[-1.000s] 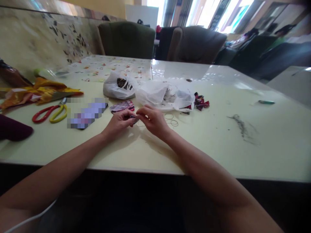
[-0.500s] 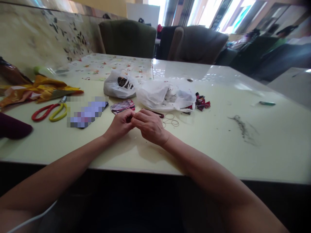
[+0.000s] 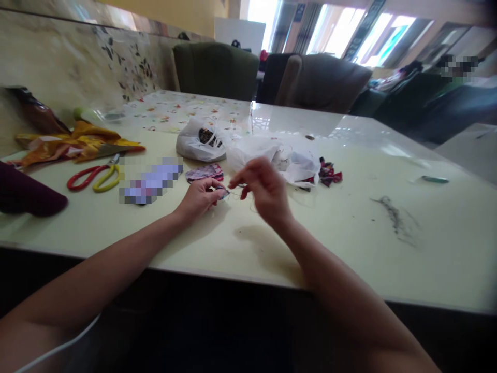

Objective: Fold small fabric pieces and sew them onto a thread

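My left hand point(image 3: 201, 201) is closed, pinching a small folded piece of patterned cloth point(image 3: 223, 192) between thumb and fingertips. A thin thread point(image 3: 235, 195) runs from this cloth to my right hand point(image 3: 267, 192), which is raised just to the right with its fingers bent and somewhat blurred. The thread passes in among the right fingers, and a loose loop of it hangs below them. Behind my left hand lies a stack of patterned cloth pieces point(image 3: 204, 172). A white plastic bag point(image 3: 248, 150) is behind my right hand, partly covered by it.
Red-and-yellow-handled scissors point(image 3: 105, 176) and a blurred-out flat phone-like object point(image 3: 151, 181) lie left. Another plastic bag point(image 3: 194, 140) holds dark bits. Dark red cloth bundles point(image 3: 330, 173), a dark thread tangle point(image 3: 392, 215) and a green object point(image 3: 435, 179) lie right.
My hands were together over the work; my right hand has now lifted away to the right, showing the cloth and thread. The whole view has shifted slightly.
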`<action>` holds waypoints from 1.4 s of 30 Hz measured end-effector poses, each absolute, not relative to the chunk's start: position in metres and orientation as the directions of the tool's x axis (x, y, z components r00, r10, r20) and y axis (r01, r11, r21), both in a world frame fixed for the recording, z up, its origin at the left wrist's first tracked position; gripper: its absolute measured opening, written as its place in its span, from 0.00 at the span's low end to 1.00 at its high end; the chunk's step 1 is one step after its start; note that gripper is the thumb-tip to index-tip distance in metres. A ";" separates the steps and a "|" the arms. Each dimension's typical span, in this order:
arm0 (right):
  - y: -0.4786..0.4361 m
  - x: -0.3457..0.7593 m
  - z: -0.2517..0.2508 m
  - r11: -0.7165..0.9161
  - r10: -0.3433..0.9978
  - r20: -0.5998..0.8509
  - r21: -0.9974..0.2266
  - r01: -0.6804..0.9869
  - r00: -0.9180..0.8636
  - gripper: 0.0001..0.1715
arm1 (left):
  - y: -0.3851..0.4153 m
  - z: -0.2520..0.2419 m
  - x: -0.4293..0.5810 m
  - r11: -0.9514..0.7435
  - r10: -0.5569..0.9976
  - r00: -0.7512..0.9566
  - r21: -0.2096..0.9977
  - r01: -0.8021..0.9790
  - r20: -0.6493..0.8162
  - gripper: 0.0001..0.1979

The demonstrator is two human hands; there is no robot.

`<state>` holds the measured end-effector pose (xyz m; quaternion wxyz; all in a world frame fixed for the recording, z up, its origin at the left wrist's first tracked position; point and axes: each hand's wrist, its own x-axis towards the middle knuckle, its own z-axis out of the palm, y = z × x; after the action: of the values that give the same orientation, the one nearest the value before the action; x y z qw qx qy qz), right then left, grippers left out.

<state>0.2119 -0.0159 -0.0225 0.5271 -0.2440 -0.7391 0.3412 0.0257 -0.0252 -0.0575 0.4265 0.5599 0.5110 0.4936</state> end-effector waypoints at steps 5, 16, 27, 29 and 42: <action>0.040 0.260 -0.015 0.481 0.864 0.503 -0.842 -0.246 -0.034 0.17 | -0.022 -0.057 0.021 0.062 0.998 0.009 0.997 -0.054 -0.062 0.13; 0.079 0.338 0.001 0.754 0.483 0.645 -0.650 0.092 0.592 0.08 | -0.023 -0.055 0.021 0.107 0.993 0.051 0.991 -0.080 -0.104 0.14; 0.020 0.236 -0.015 0.113 0.956 0.115 -0.993 -0.023 -0.268 0.15 | -0.023 -0.053 0.020 0.077 0.997 0.033 0.988 -0.136 -0.073 0.12; 0.009 0.225 -0.020 0.082 0.927 0.052 -0.994 0.066 -0.372 0.18 | -0.023 -0.053 0.020 0.059 0.998 0.018 0.985 -0.160 -0.057 0.12; 0.004 0.212 -0.044 0.108 0.866 0.013 -0.981 0.161 -0.500 0.14 | -0.025 -0.053 0.022 0.042 0.996 0.079 0.984 -0.173 -0.029 0.13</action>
<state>0.2124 0.0039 -0.0439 0.3220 -0.3825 -0.6710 0.5475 0.0218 -0.0250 -0.0525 0.5693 0.4640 0.4439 0.5133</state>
